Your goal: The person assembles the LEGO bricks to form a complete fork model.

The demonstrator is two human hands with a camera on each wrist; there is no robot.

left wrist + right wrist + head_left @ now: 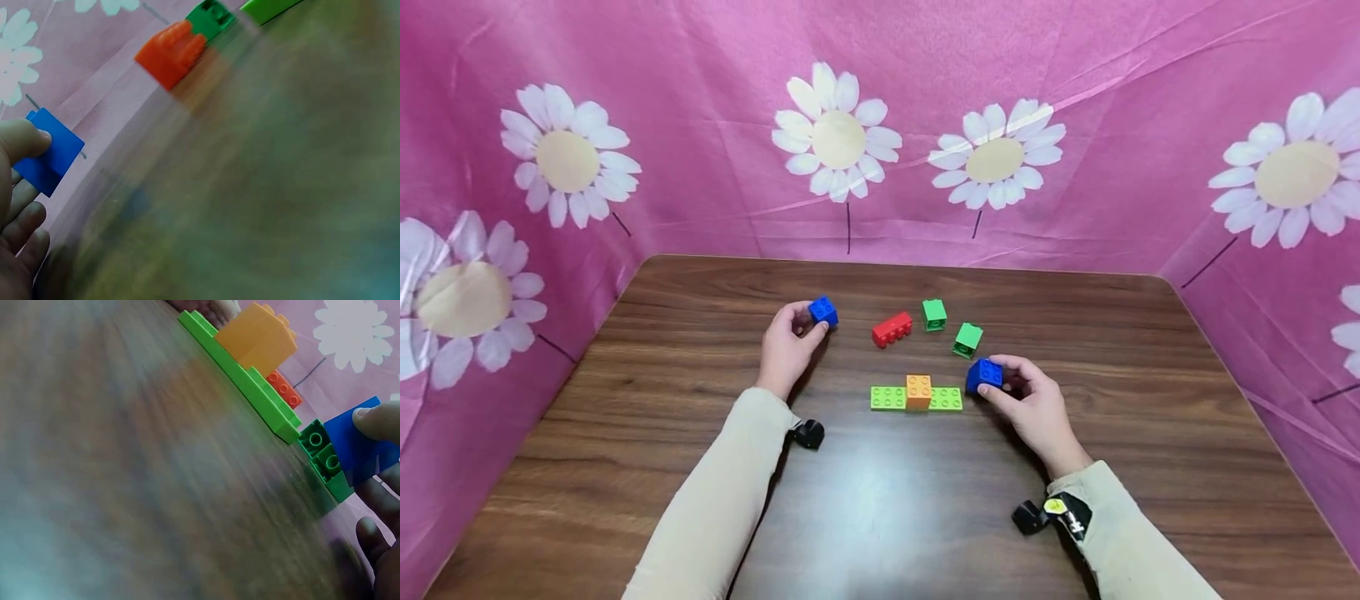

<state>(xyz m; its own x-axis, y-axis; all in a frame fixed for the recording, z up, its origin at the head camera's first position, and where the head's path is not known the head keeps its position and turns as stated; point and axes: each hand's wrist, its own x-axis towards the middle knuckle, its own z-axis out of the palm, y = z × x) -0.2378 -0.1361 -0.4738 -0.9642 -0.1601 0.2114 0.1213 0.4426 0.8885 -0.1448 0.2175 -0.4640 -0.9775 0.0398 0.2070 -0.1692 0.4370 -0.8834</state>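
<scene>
Between the thumb and fingers of my left hand is a blue brick, at the left of the loose bricks. My right hand pinches a second blue brick, just right of a long light green brick. An orange brick sits across the middle of that light green brick. In the left wrist view the thumb presses the side of the blue brick. The right wrist view shows the other blue brick gripped the same way, with the fingers partly out of frame.
A red brick lies on its side behind the light green brick. Two green bricks lie tipped over to its right, one nearer me. The brown wooden table ends at a pink curtain with white flowers.
</scene>
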